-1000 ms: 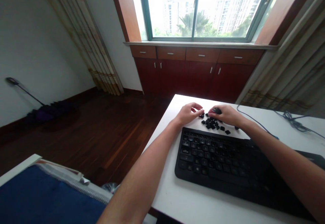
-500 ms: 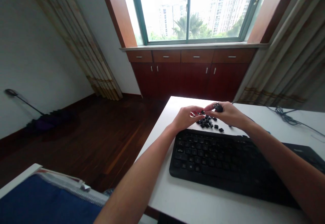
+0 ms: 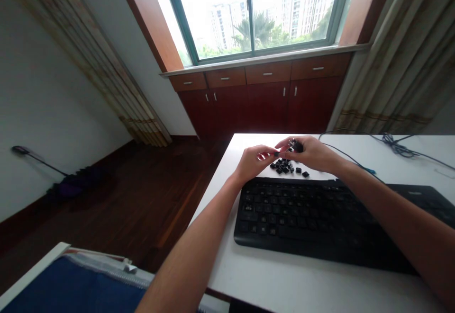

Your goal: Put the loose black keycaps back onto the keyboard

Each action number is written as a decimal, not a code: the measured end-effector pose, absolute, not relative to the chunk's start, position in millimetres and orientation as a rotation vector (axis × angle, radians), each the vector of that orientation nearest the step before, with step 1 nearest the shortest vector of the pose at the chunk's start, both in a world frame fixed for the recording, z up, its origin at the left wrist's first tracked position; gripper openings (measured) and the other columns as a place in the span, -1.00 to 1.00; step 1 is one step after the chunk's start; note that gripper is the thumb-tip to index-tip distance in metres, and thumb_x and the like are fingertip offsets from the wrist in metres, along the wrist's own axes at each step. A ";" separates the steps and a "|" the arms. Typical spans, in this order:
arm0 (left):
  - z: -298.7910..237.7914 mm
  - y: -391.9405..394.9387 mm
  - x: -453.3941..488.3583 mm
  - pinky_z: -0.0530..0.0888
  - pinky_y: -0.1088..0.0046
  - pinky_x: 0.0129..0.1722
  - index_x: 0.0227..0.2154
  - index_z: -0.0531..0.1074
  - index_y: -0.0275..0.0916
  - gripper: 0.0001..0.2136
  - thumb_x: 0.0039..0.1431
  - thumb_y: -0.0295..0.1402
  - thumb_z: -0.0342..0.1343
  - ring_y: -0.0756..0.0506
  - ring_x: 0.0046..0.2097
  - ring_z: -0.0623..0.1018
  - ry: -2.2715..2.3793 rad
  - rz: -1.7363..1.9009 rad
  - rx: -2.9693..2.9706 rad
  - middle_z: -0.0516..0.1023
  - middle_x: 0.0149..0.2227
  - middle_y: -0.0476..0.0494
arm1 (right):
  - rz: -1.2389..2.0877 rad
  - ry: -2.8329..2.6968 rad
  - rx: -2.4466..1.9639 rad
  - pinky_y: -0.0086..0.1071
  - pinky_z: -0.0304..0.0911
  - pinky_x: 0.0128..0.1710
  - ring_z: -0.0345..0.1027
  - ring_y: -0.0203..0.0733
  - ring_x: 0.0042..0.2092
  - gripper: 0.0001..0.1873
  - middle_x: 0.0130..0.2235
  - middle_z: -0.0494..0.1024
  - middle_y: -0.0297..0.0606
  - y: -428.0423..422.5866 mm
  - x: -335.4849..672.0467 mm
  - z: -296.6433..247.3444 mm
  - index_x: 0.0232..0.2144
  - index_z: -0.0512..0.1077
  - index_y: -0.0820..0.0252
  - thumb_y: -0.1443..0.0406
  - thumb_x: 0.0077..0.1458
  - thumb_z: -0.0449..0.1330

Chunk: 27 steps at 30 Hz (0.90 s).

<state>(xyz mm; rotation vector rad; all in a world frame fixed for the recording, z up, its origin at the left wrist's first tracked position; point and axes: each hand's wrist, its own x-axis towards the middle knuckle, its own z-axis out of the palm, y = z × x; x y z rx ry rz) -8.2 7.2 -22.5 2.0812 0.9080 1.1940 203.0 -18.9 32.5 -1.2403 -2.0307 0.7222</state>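
A black keyboard lies on the white table. Just beyond it sits a small pile of loose black keycaps. My left hand hovers above the pile's left side, its fingertips pinched on a small dark keycap. My right hand is raised opposite it, fingers curled round several black keycaps. The fingertips of both hands nearly meet above the pile.
Black cables run across the table's far right. A dark wooden floor lies to the left, with a folded dark umbrella by the wall. Red-brown cabinets stand under the window. A blue cloth is at the lower left.
Both hands rose from the keycap pile and now hold pieces above it. My view swung slightly right and tilted, shifting the table and keyboard in frame.
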 end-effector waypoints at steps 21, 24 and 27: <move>-24.8 11.2 -10.5 0.48 0.43 -0.26 -0.16 0.62 -0.28 -0.66 0.03 -0.20 0.36 -0.04 -0.28 0.59 0.698 1.137 1.853 0.66 -0.17 -0.23 | 0.614 -1.865 -1.343 -0.37 0.19 -0.47 0.31 -0.26 -0.48 -0.65 -0.47 0.56 -0.29 -30.7 194.9 24.2 -0.31 0.59 0.20 0.03 0.11 0.25; -25.3 11.9 -12.1 0.50 0.39 -0.20 -0.10 0.60 -0.29 -0.64 0.06 -0.21 0.35 -0.08 -0.22 0.61 0.671 1.137 1.809 0.64 -0.11 -0.27 | 0.613 -1.881 -1.324 -0.37 0.19 -0.49 0.30 -0.27 -0.50 -0.66 -0.45 0.58 -0.30 -31.8 195.6 25.8 -0.23 0.58 0.19 0.07 0.17 0.18; -26.4 12.7 -14.8 0.52 0.35 -0.15 -0.08 0.58 -0.32 -0.61 0.05 -0.24 0.36 -0.10 -0.19 0.62 0.658 1.099 1.731 0.64 -0.12 -0.29 | 0.540 -1.958 -1.266 -0.35 0.26 -0.38 0.40 -0.22 -0.41 -0.71 -0.36 0.62 -0.29 -32.7 198.7 26.7 -0.14 0.56 0.14 0.13 0.18 0.19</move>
